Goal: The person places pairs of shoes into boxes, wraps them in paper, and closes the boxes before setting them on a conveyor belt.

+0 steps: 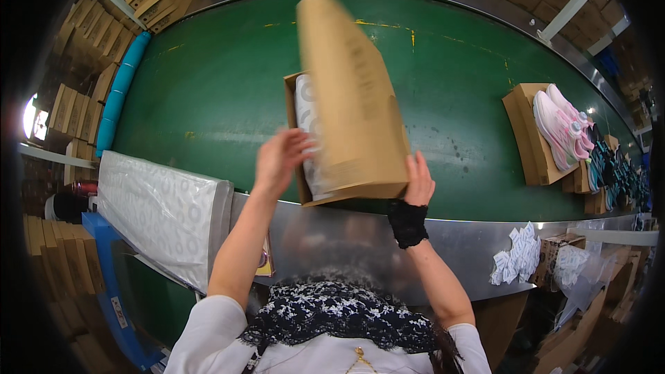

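A brown cardboard shoebox (360,118) lies on the green belt in front of me, its lid part-way over and smeared by motion at the far end. White patterned tissue paper (305,107) shows along the uncovered left side. My left hand (280,159) is at that side, fingers apart and somewhat blurred, close to the paper and holding nothing. On the near right corner, my right hand (419,181), with a black wristband, grips the shoebox; its thumb is hidden.
A stack of patterned tissue sheets (163,208) lies at left. Pink-and-white sneakers (562,128) sit on an open box at right, with more shoes beyond. Small white packets (516,255) are piled on the metal edge (332,235). Cartons (80,118) fill the left shelves.
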The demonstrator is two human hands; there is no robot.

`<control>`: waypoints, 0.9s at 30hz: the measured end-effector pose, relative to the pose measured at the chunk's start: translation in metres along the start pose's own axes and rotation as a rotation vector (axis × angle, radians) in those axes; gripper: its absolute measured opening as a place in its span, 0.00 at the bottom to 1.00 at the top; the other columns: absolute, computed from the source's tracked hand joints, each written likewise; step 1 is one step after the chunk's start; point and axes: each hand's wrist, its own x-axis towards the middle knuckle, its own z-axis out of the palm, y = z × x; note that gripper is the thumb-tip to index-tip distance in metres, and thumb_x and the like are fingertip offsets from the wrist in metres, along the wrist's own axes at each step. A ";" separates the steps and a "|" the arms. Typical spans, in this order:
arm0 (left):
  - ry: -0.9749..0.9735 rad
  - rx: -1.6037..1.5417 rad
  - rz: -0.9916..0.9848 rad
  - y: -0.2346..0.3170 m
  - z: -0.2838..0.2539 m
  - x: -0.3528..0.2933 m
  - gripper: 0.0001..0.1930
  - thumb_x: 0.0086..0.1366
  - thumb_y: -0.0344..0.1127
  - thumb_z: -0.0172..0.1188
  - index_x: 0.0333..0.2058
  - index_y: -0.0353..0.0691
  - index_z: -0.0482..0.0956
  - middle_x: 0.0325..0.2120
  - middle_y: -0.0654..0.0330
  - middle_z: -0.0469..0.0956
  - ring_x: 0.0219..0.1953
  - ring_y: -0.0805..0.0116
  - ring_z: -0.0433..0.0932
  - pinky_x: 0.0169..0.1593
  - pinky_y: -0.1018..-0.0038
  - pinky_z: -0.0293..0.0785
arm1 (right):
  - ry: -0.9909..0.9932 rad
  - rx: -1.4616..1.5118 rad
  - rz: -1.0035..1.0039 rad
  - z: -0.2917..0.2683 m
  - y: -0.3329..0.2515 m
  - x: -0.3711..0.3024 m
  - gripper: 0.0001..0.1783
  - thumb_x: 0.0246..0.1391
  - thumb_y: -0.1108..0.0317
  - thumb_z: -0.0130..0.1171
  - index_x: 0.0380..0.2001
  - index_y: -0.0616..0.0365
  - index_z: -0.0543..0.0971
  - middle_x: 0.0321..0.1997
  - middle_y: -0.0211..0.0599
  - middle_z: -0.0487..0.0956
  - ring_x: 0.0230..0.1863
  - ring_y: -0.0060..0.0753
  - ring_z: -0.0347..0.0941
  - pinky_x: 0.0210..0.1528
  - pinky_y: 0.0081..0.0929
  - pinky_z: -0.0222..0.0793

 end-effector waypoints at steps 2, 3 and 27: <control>0.421 0.015 0.084 0.007 -0.030 -0.011 0.24 0.63 0.47 0.43 0.44 0.29 0.65 0.39 0.51 0.71 0.42 0.62 0.71 0.43 0.66 0.68 | -0.177 -0.151 -0.166 0.016 0.020 -0.017 0.33 0.35 0.83 0.50 0.51 0.48 0.66 0.57 0.43 0.60 0.57 0.46 0.54 0.45 0.46 0.53; 0.407 0.114 0.048 0.002 -0.029 -0.012 0.24 0.63 0.48 0.43 0.44 0.29 0.66 0.38 0.51 0.71 0.42 0.63 0.71 0.43 0.66 0.67 | -0.175 -0.214 -0.245 0.023 0.025 -0.024 0.33 0.36 0.83 0.49 0.50 0.45 0.66 0.57 0.42 0.60 0.57 0.47 0.54 0.45 0.46 0.53; 0.027 -0.398 -0.091 0.081 -0.057 -0.126 0.27 0.55 0.53 0.47 0.47 0.39 0.67 0.40 0.55 0.73 0.39 0.64 0.74 0.41 0.69 0.72 | -0.302 0.208 -0.068 -0.045 0.017 0.014 0.30 0.39 0.79 0.50 0.52 0.56 0.63 0.44 0.47 0.66 0.43 0.44 0.65 0.46 0.34 0.63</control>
